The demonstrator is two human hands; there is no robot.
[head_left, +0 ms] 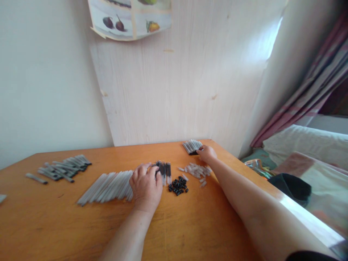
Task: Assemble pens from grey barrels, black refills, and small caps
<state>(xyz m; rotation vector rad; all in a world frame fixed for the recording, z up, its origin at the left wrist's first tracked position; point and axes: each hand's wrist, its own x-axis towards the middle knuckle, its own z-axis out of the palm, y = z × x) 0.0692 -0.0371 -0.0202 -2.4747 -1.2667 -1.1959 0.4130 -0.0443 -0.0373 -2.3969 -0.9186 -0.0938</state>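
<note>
Now the left hand [146, 185] is resting palm down, fingers curling onto the dark refills [164, 171] just left of the black caps [178, 185]. The right hand [206, 153], beyond the caps, is touching the grey tube bundle [191, 146] with bent fingers. I cannot tell if either hand is really gripping. Clear tubes [106, 187] are lying further left on the counter [190, 224].

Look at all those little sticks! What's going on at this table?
A person works at an orange table holding small sorted piles. The left hand rests on a row of clear tubes, its fingers touching a bundle of thin dark rods. The right hand reaches to a small stack of tubes near the far edge. Between the hands lie little black caps and short clear pieces. A heap of grey tubes sits far left.
</note>
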